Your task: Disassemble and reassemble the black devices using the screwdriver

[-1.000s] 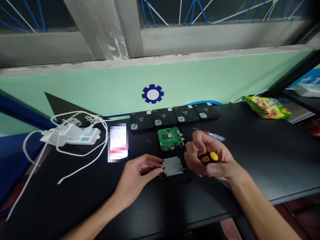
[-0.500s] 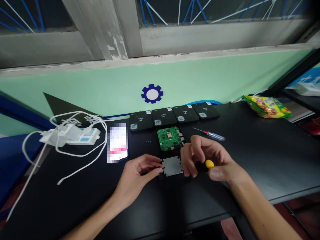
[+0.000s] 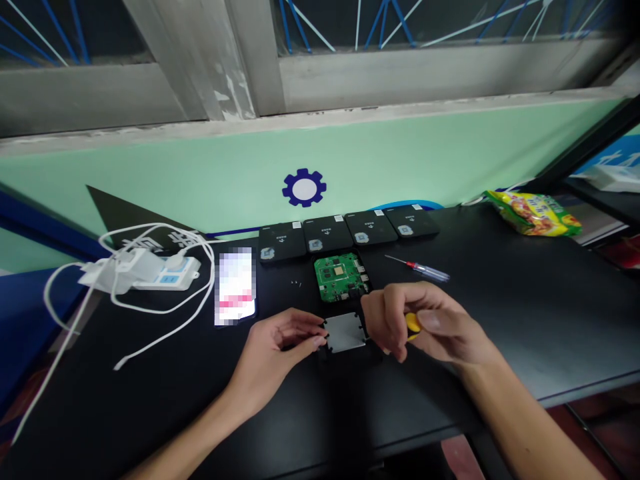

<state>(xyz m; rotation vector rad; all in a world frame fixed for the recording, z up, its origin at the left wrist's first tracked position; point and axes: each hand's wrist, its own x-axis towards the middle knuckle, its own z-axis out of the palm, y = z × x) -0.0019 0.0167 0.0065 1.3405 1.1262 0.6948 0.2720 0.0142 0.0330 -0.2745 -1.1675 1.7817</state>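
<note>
My left hand pinches the left edge of a black cover with a silver metal plate set in it, lying on the table. In my closed right hand, beside that plate's right edge, is a yellow-and-black screwdriver. Only its handle shows, with my thumb against the yellow end; the shaft and tip are hidden behind my fingers. Just beyond the plate lies an open black case with a green circuit board in it. Several tiny screws rest to its left.
Several black boxes line the wall. A second screwdriver lies right of the board. On the left are a lit phone and a white power strip with tangled cables. A yellow-green snack bag sits far right.
My right hand's fingers have curled tighter round the screwdriver, and its yellow end has shifted slightly left and turned in my grip. My left hand and the plate have stayed put.
</note>
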